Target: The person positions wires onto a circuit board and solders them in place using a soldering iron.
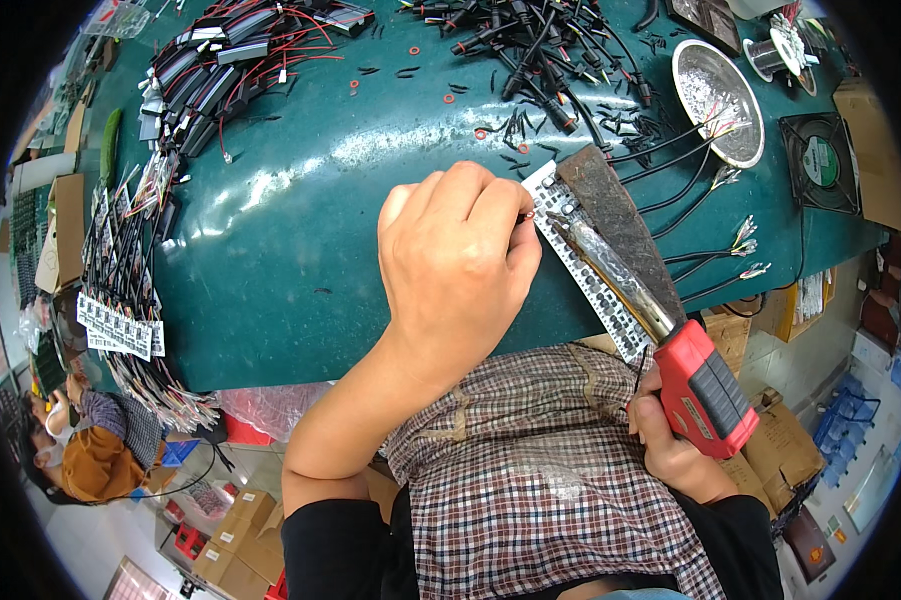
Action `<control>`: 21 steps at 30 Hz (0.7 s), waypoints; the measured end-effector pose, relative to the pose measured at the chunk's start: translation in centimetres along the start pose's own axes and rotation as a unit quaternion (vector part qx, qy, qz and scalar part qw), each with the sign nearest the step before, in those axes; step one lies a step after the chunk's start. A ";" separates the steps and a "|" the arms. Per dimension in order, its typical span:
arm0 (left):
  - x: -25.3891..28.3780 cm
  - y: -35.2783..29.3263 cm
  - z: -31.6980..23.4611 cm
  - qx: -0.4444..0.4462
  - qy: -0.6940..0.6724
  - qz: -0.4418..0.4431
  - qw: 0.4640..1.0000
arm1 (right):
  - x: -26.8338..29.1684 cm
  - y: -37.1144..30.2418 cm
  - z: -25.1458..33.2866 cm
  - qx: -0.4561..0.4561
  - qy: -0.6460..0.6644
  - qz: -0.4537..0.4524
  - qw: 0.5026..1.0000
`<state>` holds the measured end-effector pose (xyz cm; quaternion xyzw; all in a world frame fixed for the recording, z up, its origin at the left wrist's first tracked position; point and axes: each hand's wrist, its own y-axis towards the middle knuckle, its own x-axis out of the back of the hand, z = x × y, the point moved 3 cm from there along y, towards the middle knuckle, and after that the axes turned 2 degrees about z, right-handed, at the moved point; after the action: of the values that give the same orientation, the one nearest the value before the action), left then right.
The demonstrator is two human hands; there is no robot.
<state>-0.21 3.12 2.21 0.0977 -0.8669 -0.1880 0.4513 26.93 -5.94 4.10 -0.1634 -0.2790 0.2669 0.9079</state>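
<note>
My right hand (pixel 670 452) is wrapped around the handle of a red and black soldering gun (pixel 705 390). Its long metal barrel points up and left over a white circuit board strip (pixel 595 285) with rows of black parts. A dark, worn metal bar (pixel 620 215) lies along the strip's right side. At the strip's upper left edge, my left hand (pixel 460 250) is closed in a pinch, knuckles up. Something small and reddish-dark shows at its fingertips, too small to name. Several black cables (pixel 675 205) with stripped ends emerge beyond the bar.
A metal bowl (pixel 682 80) with silvery bits, a wire spool (pixel 765 58) and a black fan (pixel 820 165) stand at the right. Black connector cables (pixel 540 60) and grey modules (pixel 210 75) pile up at the back. Wired boards (pixel 120 322) lie left. Another person (pixel 100 450) sits lower left.
</note>
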 end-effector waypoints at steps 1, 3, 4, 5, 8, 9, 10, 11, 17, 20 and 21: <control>0.0 0.0 0.0 -0.002 0.002 -0.001 1.000 | 0.1 0.1 0.1 0.008 0.005 0.005 1.000; 0.0 0.0 0.0 -0.002 0.001 -0.001 1.000 | 0.1 0.0 0.3 0.005 0.017 -0.007 1.000; -0.1 0.0 0.0 -0.003 0.001 -0.001 1.000 | 0.2 0.0 0.3 0.003 0.030 -0.019 0.999; 0.0 0.0 0.0 -0.003 0.002 -0.001 1.000 | 0.2 0.0 0.2 0.004 0.030 -0.018 0.999; 0.0 0.0 0.0 0.001 0.001 0.000 1.000 | 0.2 -0.1 -0.1 0.014 0.025 -0.031 0.999; 0.0 0.0 0.0 0.002 0.001 0.002 1.000 | 0.2 -0.1 -0.1 0.012 0.026 -0.044 0.999; 0.0 0.0 0.0 0.002 0.001 0.004 1.000 | 0.3 -0.2 -0.1 0.009 0.026 -0.058 0.998; 0.0 0.0 0.0 0.002 0.001 0.004 1.000 | 0.1 0.0 0.1 0.010 0.027 -0.058 0.998; 0.0 0.0 0.0 0.003 0.003 0.006 1.000 | -0.4 0.5 0.4 0.059 0.042 -0.096 0.993; 0.0 0.0 0.0 0.002 0.005 0.007 1.000 | -0.6 0.5 0.2 0.063 0.083 -0.108 0.989; 0.0 0.0 0.1 0.002 0.004 0.007 1.000 | -0.7 0.6 0.1 0.068 0.096 -0.113 0.987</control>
<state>-0.26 3.10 2.16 0.0932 -0.8660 -0.1822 0.4562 26.14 -5.87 3.67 -0.0941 -0.1882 0.1638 0.9638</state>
